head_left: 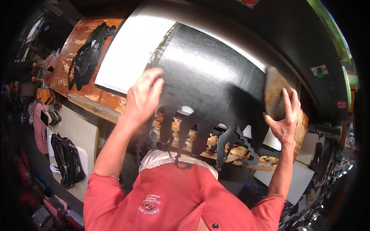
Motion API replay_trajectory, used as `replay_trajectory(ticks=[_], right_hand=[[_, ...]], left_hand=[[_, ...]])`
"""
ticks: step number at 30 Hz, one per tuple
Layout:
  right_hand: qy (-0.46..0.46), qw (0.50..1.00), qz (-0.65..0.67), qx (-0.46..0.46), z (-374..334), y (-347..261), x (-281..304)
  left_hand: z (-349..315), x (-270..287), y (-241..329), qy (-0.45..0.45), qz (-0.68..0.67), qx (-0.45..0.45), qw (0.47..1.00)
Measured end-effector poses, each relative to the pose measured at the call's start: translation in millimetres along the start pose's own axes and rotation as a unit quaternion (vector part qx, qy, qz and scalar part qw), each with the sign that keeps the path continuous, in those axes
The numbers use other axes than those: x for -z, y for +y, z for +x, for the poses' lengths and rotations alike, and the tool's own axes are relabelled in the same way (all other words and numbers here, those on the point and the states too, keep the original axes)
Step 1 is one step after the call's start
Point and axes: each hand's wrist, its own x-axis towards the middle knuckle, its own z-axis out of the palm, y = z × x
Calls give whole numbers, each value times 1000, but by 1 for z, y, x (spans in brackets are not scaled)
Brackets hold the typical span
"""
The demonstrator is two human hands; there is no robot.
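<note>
A large black sheet (pixel 208 65) with a dull sheen, leather-like, lies across the white board (pixel 127 46). Its near edge is cut into ragged strips and holes that hang toward my body. My left hand (pixel 144 96) is over the sheet's left edge, slightly blurred, its fingers apart and holding nothing; whether it touches the sheet I cannot tell. At the right side my right hand (pixel 285 121) grips a brown, worn, flat block (pixel 275 92) by its near right edge. The block is tilted up and throws a dark shadow on the sheet; its underside is hidden.
Black cut pieces (pixel 90 57) are piled on the worn brown table (pixel 69 73) at the left. A dark machine body with a green button (pixel 319 73) stands at the far right. A black plastic bag (pixel 67 159) lies at the lower left, beside pale boards.
</note>
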Motion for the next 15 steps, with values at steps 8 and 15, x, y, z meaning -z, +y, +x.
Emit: replay_trajectory(ticks=[8,15], right_hand=[[-104,979,-2,174,58,-78,-45],[-65,959,200,-190,16,-180,-102]], left_hand=[[20,-45,-70,100,107,-98,984],[23,-41,-63,98,113,-90,985]])
